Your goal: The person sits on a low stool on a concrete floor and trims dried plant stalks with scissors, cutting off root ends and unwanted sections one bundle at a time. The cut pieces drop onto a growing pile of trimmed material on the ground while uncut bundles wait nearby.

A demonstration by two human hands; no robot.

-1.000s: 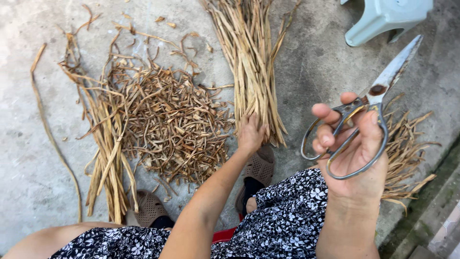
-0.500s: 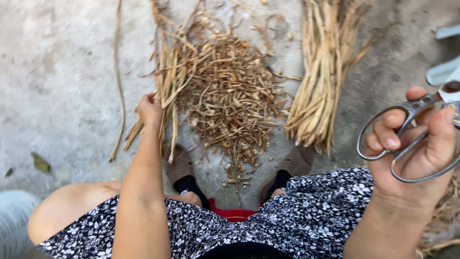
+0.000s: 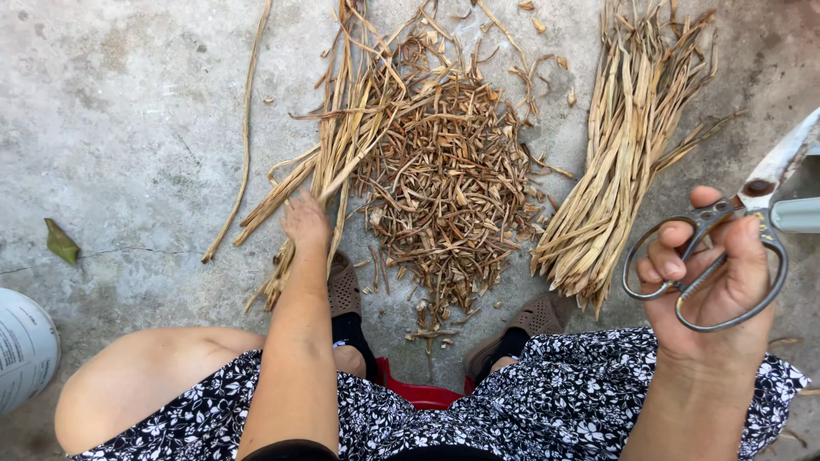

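My left hand [image 3: 305, 221] reaches down to the concrete floor and rests on the near ends of a loose bunch of long dry stalks [image 3: 342, 145]; whether its fingers close on them I cannot tell. My right hand [image 3: 713, 277] is raised at the right, fingers through the loops of metal scissors [image 3: 735, 230] whose blades point up and right. A heap of short cut brown stalk pieces [image 3: 448, 183] lies between the two bunches. A second, tighter bundle of pale stalks [image 3: 619, 154] lies at the right.
My feet in brown shoes [image 3: 344, 286] stand below the heap, with a red stool edge [image 3: 418, 394] between my knees. A white round container [image 3: 24, 346] sits at the left edge, a green leaf [image 3: 61, 242] near it. A single long stalk [image 3: 243, 128] lies at the left.
My left hand left the right bundle, swung across the heap and settled on the left bunch. The view swung left. The scissors stay raised in my right hand.
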